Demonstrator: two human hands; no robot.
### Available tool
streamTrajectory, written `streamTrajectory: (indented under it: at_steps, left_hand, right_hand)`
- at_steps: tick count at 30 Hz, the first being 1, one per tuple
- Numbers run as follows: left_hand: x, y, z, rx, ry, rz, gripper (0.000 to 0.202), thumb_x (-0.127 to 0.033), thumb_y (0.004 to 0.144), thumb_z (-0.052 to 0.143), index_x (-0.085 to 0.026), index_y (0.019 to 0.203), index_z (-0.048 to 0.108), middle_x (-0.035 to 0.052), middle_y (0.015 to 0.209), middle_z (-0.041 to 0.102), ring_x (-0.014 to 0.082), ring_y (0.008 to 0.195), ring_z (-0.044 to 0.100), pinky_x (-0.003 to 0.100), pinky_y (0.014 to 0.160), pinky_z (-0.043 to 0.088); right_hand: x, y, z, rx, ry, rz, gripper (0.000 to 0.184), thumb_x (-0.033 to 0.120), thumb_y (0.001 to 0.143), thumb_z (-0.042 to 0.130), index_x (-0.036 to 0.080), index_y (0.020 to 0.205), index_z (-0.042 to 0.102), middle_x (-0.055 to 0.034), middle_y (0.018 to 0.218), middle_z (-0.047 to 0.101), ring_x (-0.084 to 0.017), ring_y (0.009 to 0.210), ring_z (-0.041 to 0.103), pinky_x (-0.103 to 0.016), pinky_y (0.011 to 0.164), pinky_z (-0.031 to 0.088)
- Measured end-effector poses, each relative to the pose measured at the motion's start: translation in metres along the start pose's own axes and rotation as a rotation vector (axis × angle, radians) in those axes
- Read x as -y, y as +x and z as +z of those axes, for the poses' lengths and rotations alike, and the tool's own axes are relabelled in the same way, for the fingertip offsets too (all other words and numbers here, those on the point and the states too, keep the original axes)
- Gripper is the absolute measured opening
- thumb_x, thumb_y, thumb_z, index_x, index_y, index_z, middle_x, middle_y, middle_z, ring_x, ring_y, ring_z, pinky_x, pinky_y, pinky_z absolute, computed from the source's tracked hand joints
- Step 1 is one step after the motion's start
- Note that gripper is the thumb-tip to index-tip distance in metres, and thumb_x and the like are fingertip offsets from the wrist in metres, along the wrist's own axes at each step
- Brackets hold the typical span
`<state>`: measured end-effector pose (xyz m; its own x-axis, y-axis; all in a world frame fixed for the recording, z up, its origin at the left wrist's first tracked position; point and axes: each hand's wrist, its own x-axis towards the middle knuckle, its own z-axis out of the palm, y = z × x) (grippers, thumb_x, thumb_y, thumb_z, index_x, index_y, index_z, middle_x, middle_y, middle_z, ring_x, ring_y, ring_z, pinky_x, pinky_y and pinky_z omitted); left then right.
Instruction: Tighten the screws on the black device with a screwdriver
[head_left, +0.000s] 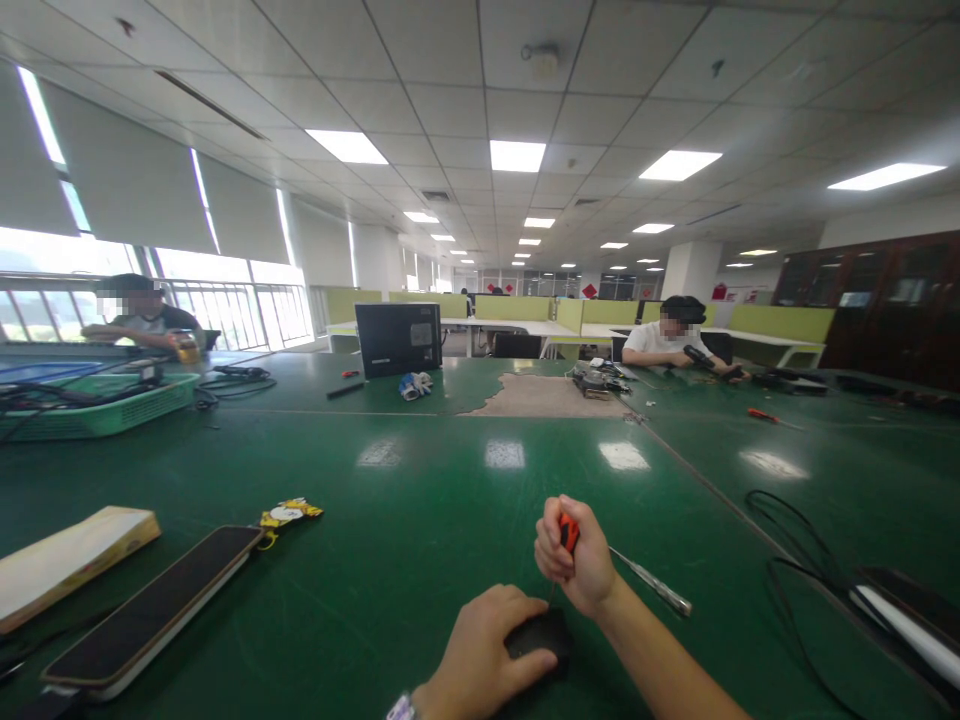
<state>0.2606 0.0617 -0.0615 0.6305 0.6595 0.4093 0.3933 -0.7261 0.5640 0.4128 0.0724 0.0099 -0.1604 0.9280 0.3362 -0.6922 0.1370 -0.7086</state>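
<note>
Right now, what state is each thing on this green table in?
Orange-handled steel screwdriver, gripped in right hand.
Small black object, held under left hand.
Long black phone, lying flat, screen dark.
Black computer case, standing upright.

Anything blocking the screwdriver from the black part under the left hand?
Nothing visible. The right hand holds the screwdriver just behind the black part. The left hand covers only its left side.

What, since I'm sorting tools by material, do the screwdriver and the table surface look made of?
Screwdriver: shaft looks like bare metal, silvery; the handle, mostly hidden in the right hand, shows orange, probably plastic. Table surface: a green mat, likely rubber or vinyl, semi-glossy, mirroring the ceiling lights.
</note>
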Motion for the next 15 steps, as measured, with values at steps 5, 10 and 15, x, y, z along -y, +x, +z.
streamTrajectory:
  at_steps: [5,10,15]
  left_hand:
    - [0.0001,0.0011,-0.0006,0.011,0.008,-0.011,0.045,-0.062,0.081,0.061,-0.027,0.108,0.068,0.0043,0.091,0.069,0.0237,0.084,0.063,0.031,0.075,0.048]
    - [0.0016,-0.0005,-0.0004,0.009,0.014,-0.012,0.043,-0.06,0.08,0.064,-0.026,0.108,0.068,0.0043,0.093,0.069,0.0236,0.085,0.063,0.03,0.076,0.048]
    - [0.0008,-0.0014,-0.0009,0.003,0.031,-0.006,0.043,-0.058,0.081,0.064,-0.026,0.108,0.068,0.0042,0.091,0.069,0.0229,0.084,0.063,0.029,0.075,0.048]
  right_hand:
    - [0.0021,0.0008,-0.0002,-0.017,0.01,-0.021,0.04,0.042,0.085,0.053,0.018,0.054,0.052,0.0101,0.035,0.028,-0.004,0.028,0.015,-0.015,0.028,0.02]
    - [0.0004,-0.0002,-0.0017,-0.003,-0.018,-0.039,0.039,0.041,0.086,0.053,0.018,0.055,0.053,0.0099,0.036,0.029,-0.004,0.029,0.017,-0.015,0.029,0.021]
    - [0.002,0.0014,-0.0046,-0.026,0.017,-0.033,0.041,0.042,0.086,0.052,0.018,0.054,0.051,0.01,0.035,0.029,-0.004,0.029,0.015,-0.015,0.028,0.021]
